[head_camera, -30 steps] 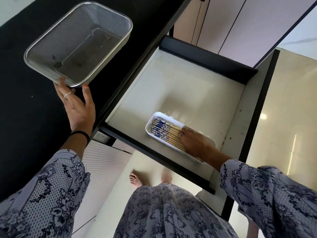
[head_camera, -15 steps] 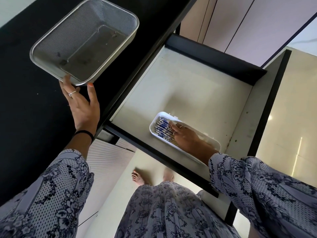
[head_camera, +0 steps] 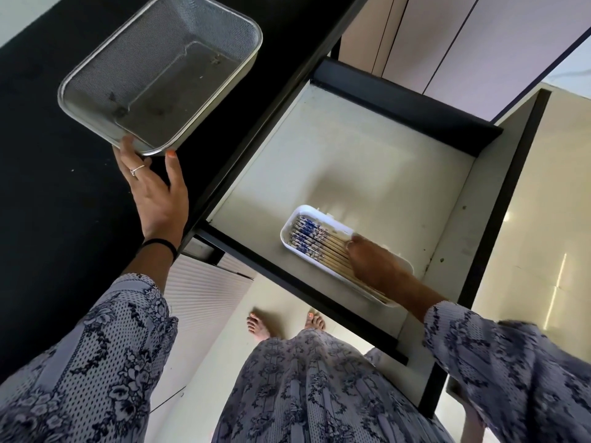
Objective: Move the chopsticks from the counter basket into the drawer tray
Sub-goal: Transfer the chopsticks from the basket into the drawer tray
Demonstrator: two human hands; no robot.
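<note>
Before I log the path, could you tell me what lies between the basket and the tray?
In the head view, black counter, then the drawer's bare pale floor, lie between the basket and the tray.

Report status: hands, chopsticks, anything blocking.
Left hand touching rim of empty steel mesh basket. Right hand resting on blue-patterned wooden chopsticks in white plastic tray, open drawer. Nothing blocking.

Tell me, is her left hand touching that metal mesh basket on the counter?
Touching. The head view shows the left hand with fingertips and thumb against the near rim of the mesh basket.
</note>
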